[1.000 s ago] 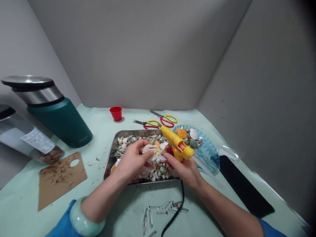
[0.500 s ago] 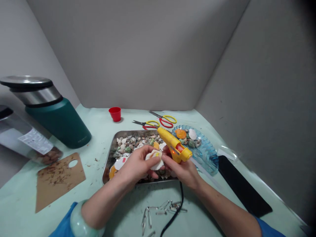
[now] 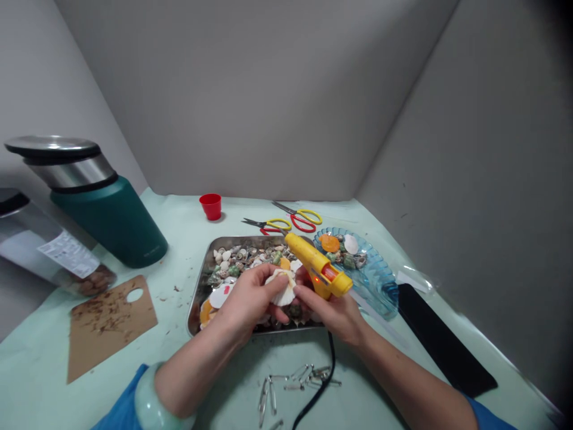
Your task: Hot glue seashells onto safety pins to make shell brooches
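My left hand (image 3: 248,298) pinches a white scallop shell (image 3: 283,289) above the near side of a steel tray (image 3: 200,285) filled with several small shells. My right hand (image 3: 333,310) grips a yellow hot glue gun (image 3: 317,264), whose nozzle points up and away to the left. The right fingertips touch the shell's right edge. A black cord (image 3: 319,385) runs from the gun toward me.
A blue glass dish (image 3: 380,280) with shells lies right of the tray. Two scissors (image 3: 290,220) and a red cup (image 3: 210,206) lie behind it. A green flask (image 3: 96,203), a jar and a brown card (image 3: 107,319) are on the left. Metal clips (image 3: 286,382) and a black slab (image 3: 443,340) lie nearby.
My left hand lifted the scallop shell off the pile and drew it toward me. The glue gun shifted slightly left and nearer, staying in my right hand.
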The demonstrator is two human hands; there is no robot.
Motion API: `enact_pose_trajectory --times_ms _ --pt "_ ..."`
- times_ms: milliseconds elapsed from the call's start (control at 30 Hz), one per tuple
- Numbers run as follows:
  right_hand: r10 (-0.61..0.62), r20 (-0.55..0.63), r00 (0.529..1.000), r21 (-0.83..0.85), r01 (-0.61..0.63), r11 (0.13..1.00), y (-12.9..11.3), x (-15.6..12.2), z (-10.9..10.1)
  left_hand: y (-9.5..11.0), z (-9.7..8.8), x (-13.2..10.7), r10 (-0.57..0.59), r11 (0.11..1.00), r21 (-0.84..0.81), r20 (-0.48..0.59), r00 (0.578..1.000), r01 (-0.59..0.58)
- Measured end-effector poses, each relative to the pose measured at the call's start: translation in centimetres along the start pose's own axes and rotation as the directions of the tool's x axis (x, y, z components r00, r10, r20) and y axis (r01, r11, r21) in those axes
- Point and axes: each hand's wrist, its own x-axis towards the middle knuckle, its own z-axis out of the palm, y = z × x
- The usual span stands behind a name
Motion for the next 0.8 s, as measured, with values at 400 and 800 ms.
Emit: enact_pose_trajectory --times_ms 400,800 --pt "-0.015 -0.104 0.994 0.026 0.018 1.0 0.7 0.4 0.0 -0.1 -0.5 0.4 0.083 0.97 0.226 0.02 0.996 -0.085" --pt "-0.045 -0.383 0.923 0.172 0.119 0.978 1.6 0.9 0.1 -1.5 -0.4 0.4 0.283 0.033 0.967 0.233 0.93 -0.253"
